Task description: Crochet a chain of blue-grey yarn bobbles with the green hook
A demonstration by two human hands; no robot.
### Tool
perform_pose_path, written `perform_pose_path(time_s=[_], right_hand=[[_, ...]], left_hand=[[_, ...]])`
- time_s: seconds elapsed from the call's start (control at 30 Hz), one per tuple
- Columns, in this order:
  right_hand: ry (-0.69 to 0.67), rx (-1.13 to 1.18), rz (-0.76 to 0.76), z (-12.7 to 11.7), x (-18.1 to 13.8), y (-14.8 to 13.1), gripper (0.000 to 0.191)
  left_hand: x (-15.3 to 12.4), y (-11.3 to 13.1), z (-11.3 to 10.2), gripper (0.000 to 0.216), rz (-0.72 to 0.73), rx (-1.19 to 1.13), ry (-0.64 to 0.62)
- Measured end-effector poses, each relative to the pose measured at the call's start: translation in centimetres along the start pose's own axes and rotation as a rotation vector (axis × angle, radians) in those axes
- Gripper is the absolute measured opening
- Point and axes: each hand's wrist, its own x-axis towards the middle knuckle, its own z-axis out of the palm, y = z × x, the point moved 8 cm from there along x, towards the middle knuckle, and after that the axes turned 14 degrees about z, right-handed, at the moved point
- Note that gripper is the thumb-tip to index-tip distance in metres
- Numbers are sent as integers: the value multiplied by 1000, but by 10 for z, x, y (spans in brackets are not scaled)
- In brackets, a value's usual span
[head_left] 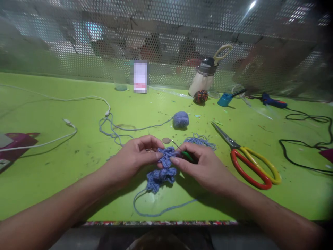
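My left hand point(140, 152) pinches a blue-purple crocheted piece point(167, 156) by its left side, above the table's front part. At the piece's right side is my right hand point(200, 163), its thumb and fingers closed on the edge. Tucked in that same hand is a crochet hook point(187, 157) with a green handle, its thin metal shaft pointing up and left. Just below, a ruffled crocheted strip point(160, 178) of the same yarn hangs or lies; whether it joins the held piece cannot be seen. A yarn strand point(161, 214) curves from it to the right.
A yarn ball point(180, 119) and a loose yarn heap point(199, 140) lie beyond my hands. Scissors point(249, 166) rest at right. Farther back stand a bottle point(201, 81), a dark multicoloured ball point(201, 97) and a glue gun point(274, 101). White cables point(88, 97) cross the left side.
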Motion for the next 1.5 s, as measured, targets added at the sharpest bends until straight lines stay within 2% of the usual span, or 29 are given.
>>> perform_pose_path(time_s=[0.2,0.3,0.5,0.63,0.73,0.8,0.9,0.97,1.07,1.1,1.23,1.4,1.47,1.5], right_hand=[[100,-4,-73,-20,-1,-5,22],[143,-46,-97,-21,-1,-7,20],[94,-130,-82,-6,0,-6,13],[142,-221,-72,-22,6,5,21],[94,-334,-99,-27,12,14,20],[99,-365,-153,-28,13,14,18],[239,-302,-315,-33,5,-1,13],[289,-255,-394,-30,-3,-11,17],[277,-266,-451,-15,-9,-21,33],[282,-279,-454,-11,-9,-22,33],[323,-353,-426,0,-7,-23,13],[300,-459,-524,5,-15,-34,19],[254,-410,-499,1,-14,-39,19],[215,-353,-440,-2,-11,-39,19]], left_hand=[[2,10,-2,10,77,171,36],[3,13,-1,10,104,194,43],[3,16,-3,13,148,186,53],[4,15,-11,15,184,155,100],[4,12,-14,15,182,134,117],[4,10,-14,15,174,107,121],[5,10,-11,17,167,71,119],[5,12,-9,19,169,80,111],[6,12,-6,19,163,120,99],[6,12,-6,19,167,140,106],[4,12,-7,19,173,220,144],[2,18,-4,18,190,293,148],[2,20,-4,18,200,341,145],[2,21,-5,18,200,357,145]])
